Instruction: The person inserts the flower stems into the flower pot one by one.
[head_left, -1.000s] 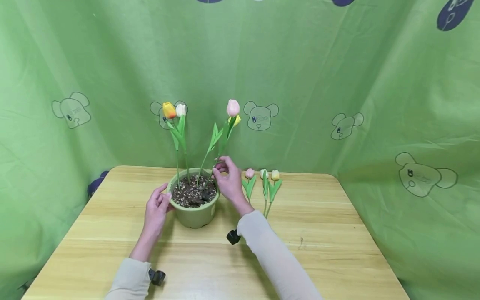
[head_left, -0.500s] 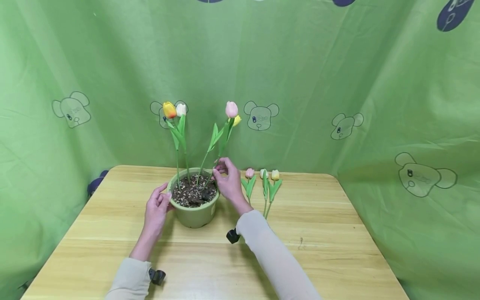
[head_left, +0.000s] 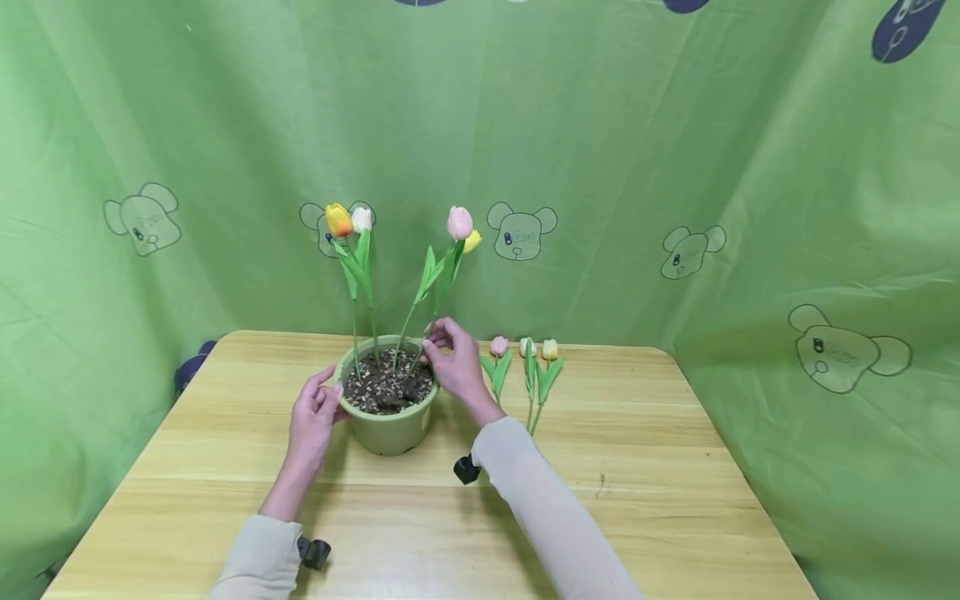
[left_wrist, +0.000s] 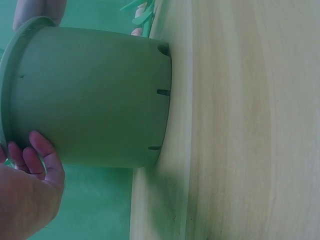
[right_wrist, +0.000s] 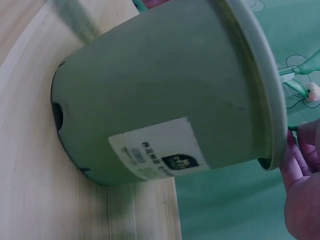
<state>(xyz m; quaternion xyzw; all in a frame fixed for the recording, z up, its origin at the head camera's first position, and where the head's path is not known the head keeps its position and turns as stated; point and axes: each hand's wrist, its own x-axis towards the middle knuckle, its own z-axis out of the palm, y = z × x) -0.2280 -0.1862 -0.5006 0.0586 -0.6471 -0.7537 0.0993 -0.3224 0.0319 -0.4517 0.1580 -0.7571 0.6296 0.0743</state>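
A light green flowerpot (head_left: 392,435) full of dark, speckled soil (head_left: 382,398) stands on the table. My left hand (head_left: 313,412) holds its left rim, thumb at the edge; in the left wrist view, this hand's fingers (left_wrist: 46,152) curl against the outer wall. At the right rim, my right hand (head_left: 459,367) pinches the stem of a pink tulip (head_left: 460,223), whose lower end reaches the soil. An orange-yellow tulip (head_left: 339,220), a white tulip (head_left: 362,220) and a yellow tulip (head_left: 472,242) also rise from the pot. In the right wrist view, the rim partly hides the right fingers.
To the pot's right, a pink tulip (head_left: 499,347), a white tulip (head_left: 528,348) and a pale yellow tulip (head_left: 551,350) lie on the wooden table (head_left: 637,467). A green curtain (head_left: 600,125) hangs close behind the table's back edge and along both sides.
The pink tulip in my right hand has sunk slightly and its head has shifted left. My right hand has moved down a little with it. The left hand and pot have stayed put.
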